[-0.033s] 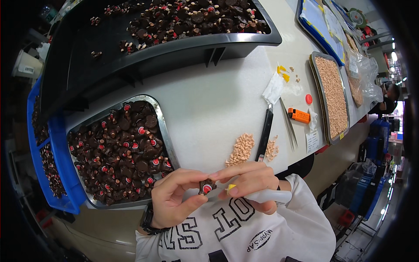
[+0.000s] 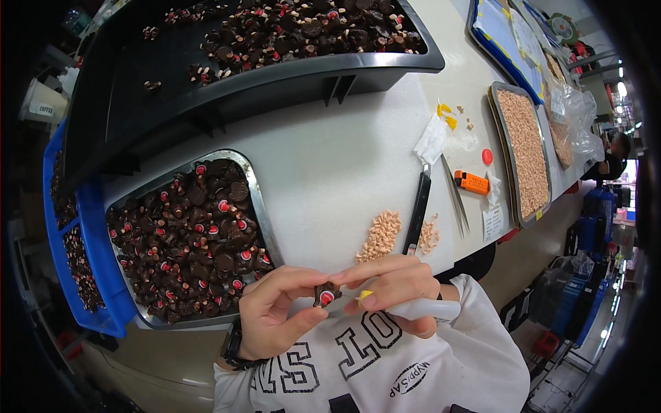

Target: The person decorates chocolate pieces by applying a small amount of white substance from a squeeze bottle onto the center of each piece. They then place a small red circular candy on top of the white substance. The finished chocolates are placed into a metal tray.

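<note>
Pinching the small dark figure (image 2: pixel 325 297) between thumb and forefinger, my left hand (image 2: pixel 279 313) sits just off the near right corner of the metal tray (image 2: pixel 260 213), narrowed onto the piece. I seem to grip it by its edges so that its red-and-white spot stays uncovered and faces up at me. My right hand (image 2: pixel 396 292), further right of the tray, is curled round a white tube (image 2: pixel 428 310) with a yellow tip (image 2: pixel 365 295); its forefinger stretches to the figure's top, probably to steady it or set something there, though whether it presses I cannot tell.

Many similar dark pieces fill the metal tray, close on my left, likely for a short reach. Right of the tray, a loose heap of pale bits (image 2: pixel 379 237) lies on the tabletop (image 2: pixel 323 165), presumably kept near my right fingers. A black-handled tool (image 2: pixel 418 213) lies beyond that heap from the tray, and the tweezers (image 2: pixel 454 184) and orange lighter (image 2: pixel 471 182) are further right again, perhaps parked aside. The black bin (image 2: pixel 275 93) stands behind the tray.

Against the earlier frame, I find no difference: both hands, the figure and the yellow tip keep the same places.
</note>
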`<state>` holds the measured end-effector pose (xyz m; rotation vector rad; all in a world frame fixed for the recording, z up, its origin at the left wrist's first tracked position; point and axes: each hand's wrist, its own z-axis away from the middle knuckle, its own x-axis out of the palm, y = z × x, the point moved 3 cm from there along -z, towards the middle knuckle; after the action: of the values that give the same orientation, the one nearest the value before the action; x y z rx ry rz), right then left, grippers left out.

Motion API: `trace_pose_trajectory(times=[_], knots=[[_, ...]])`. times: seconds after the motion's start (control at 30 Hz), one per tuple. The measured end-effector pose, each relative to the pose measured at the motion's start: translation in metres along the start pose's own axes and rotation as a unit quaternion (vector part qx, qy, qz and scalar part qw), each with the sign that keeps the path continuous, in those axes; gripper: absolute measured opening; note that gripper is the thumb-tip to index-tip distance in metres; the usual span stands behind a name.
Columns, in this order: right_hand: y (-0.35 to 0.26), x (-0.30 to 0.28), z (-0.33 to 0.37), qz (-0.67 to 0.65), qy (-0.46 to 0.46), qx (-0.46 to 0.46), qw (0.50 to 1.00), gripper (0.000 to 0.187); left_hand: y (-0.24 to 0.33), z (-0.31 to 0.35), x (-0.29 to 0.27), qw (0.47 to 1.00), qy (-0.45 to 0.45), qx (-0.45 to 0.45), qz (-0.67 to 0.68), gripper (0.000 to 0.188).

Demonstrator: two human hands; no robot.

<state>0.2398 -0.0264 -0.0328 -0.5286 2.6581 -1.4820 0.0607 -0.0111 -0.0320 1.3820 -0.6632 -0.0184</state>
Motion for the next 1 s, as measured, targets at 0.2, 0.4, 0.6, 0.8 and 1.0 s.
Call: trace_pose_trajectory(times=[0.2,0.4,0.6,0.8,1.0], knots=[[0.0,0.0,0.0,-0.004,0.001,0.009,1.0,0.063,0.001,-0.001,0.0,1.0,0.003,0.003,-0.006,0.035],[-0.001,0.0,-0.002,-0.007,-0.002,0.01,1.0,0.059,0.001,-0.002,0.0,1.0,0.002,0.0,-0.004,0.035],[-0.013,-0.004,-0.004,0.073,-0.014,-0.043,0.996,0.051,0.002,-0.001,-0.001,0.999,0.018,0.025,-0.033,0.036],[-0.052,-0.051,0.0,0.441,0.034,0.174,0.88,0.023,0.002,0.003,0.001,0.995,0.037,0.017,-0.089,0.042],[-0.032,-0.043,-0.006,0.555,0.017,0.188,0.81,0.022,0.001,0.004,0.001,0.998,0.001,0.039,-0.058,0.033]])
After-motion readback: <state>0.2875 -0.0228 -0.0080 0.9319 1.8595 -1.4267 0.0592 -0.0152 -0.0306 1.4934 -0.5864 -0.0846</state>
